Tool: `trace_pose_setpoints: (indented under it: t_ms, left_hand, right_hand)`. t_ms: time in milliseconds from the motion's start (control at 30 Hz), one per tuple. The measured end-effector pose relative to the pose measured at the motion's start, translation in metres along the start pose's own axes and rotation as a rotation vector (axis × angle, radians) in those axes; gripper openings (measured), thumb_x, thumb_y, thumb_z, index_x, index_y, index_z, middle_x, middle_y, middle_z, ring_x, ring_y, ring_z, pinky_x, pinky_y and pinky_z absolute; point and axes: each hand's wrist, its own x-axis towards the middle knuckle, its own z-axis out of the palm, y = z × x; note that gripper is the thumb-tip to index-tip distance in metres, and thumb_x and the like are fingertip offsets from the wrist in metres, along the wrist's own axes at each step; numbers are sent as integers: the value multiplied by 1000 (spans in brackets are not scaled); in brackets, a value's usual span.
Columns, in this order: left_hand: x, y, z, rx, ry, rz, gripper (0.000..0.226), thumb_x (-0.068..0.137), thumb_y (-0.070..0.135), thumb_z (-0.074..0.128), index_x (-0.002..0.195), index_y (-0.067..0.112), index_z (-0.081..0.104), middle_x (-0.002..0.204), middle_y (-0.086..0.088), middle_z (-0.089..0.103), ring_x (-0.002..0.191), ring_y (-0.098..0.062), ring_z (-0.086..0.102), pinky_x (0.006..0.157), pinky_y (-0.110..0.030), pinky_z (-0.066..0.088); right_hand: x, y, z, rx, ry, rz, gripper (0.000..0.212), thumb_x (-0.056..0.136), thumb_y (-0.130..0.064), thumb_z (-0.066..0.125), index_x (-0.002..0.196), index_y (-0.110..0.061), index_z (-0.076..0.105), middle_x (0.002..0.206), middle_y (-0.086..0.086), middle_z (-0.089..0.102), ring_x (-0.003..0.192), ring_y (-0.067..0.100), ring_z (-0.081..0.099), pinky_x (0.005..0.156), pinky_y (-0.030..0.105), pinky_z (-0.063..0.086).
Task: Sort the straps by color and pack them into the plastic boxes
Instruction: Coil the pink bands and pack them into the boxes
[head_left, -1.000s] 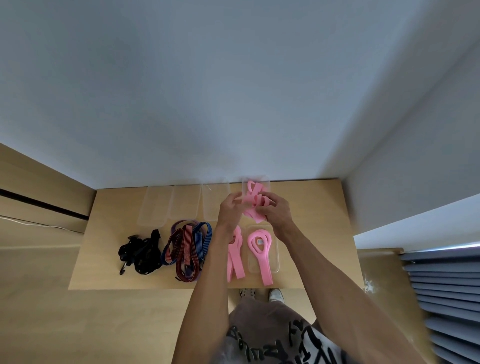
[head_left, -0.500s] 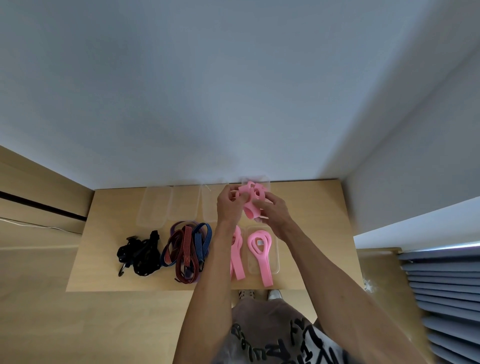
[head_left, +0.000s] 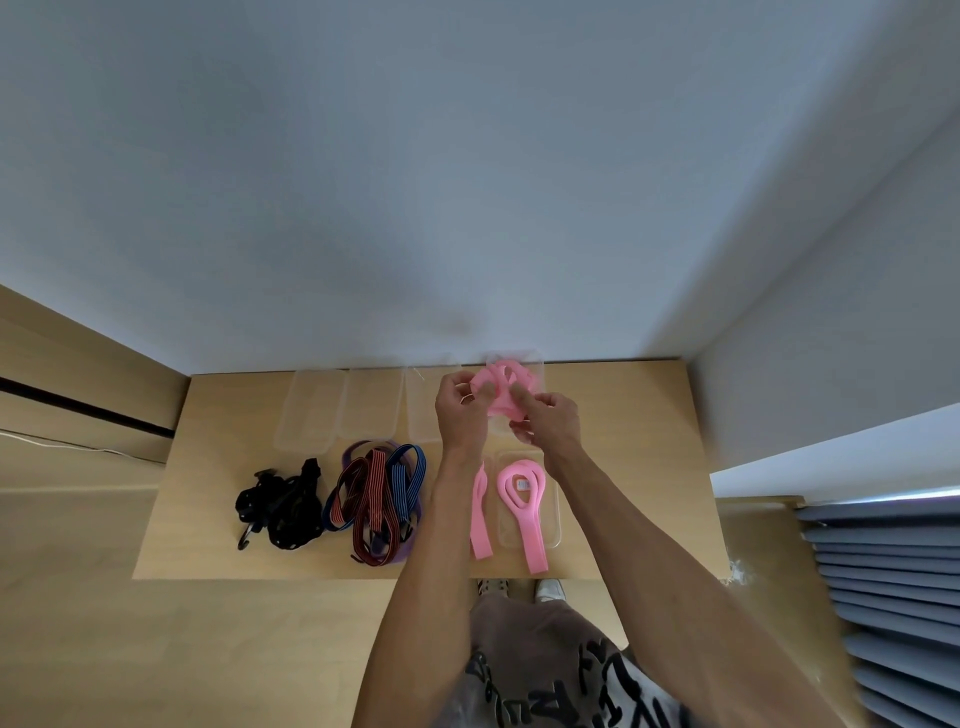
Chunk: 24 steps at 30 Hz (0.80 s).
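Note:
A bunched pink strap (head_left: 500, 387) is held over the far right clear plastic box (head_left: 538, 370). My left hand (head_left: 461, 410) grips its left side and my right hand (head_left: 549, 422) pinches its right side. Nearer to me, a looped pink strap (head_left: 524, 499) lies in another clear box (head_left: 555, 519), its tail hanging over the box's near rim. A loose pink strap (head_left: 479, 514) lies beside that box, partly hidden by my left forearm. A pile of red, blue and purple striped straps (head_left: 376, 501) and a pile of black straps (head_left: 280, 504) lie to the left.
Three clear boxes (head_left: 310, 410) stand in a row at the back of the wooden table (head_left: 623, 441), against the white wall. The table's near edge is just before my feet. A grey slatted surface (head_left: 883, 597) lies at the right.
Both hands have kept working the bunched pink strap, lifting it slightly and moving it toward the far right box. The piles and the other straps have not moved.

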Motion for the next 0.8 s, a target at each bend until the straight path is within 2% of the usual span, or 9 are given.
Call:
trace_pose_setpoints:
  t_ms: [100,200,267,367,467,567,667,733,800]
  left_hand:
    - [1,-4,2,7,14,-7,23,85,2,71,98,18,60,102,-4,67,90,-15,64,66,-17,53]
    - [1,-8,4,50,9,-53,33,83,2,73,110,16,60,103,3,65,92,-10,64,64,-14,52]
    - [1,-11,5,48,-13,-65,37,79,3,75,113,11,64,101,1,68,89,-12,64,68,-20,54]
    - [-1,-12,2,-18,-35,-63,26,81,4,72,104,16,74,95,-1,73,89,-16,66,74,-28,56]
    - [-1,-10,-4,-35,-35,-61,22,85,6,68,102,18,75,95,-1,73,87,-14,66,67,-21,54]
    - [-3,-8,-5,-56,-113,-96,19,92,14,62,97,23,78,91,0,74,86,-16,64,69,-26,53]
    - [-9,-7,-4,-106,-155,-163,20,91,17,63,108,15,74,106,-11,75,98,-25,70,81,-32,58]
    - [-11,-7,-5,-159,-170,-190,24,91,12,62,113,7,69,112,-18,72,105,-30,71,89,-36,59]
    - [-13,-4,-6,-160,-198,-159,24,92,11,63,115,4,68,113,-19,71,107,-30,70,92,-38,59]
  right_hand:
    - [4,-3,0,74,21,-8,33,84,-31,81,92,-3,65,85,16,73,60,19,68,54,24,54]
    - [5,-8,3,112,19,-82,22,83,-19,82,96,-8,67,94,13,72,78,21,70,71,30,60]
    - [5,-9,4,96,-17,-119,13,83,-15,81,91,-14,70,90,7,72,79,20,68,76,33,60]
    - [3,-8,2,51,-153,-134,19,84,-15,79,102,-10,73,92,7,73,79,19,66,72,31,54]
    - [1,-5,-2,21,-254,-132,26,86,-13,77,110,-5,72,88,7,72,75,18,63,67,29,51]
    - [-1,-3,-3,-2,-234,-132,22,91,-10,71,111,-2,71,85,8,71,71,17,61,62,25,50]
    - [-1,-9,-2,30,-191,-107,20,93,-10,67,112,-3,66,90,10,69,65,13,61,56,23,49]
    - [-1,-15,-4,76,-188,-74,11,94,-9,65,104,-9,63,90,10,66,60,10,59,52,22,46]
    - [-1,-18,-7,95,-224,-32,3,96,-11,63,96,-13,63,88,8,66,64,13,57,55,24,41]
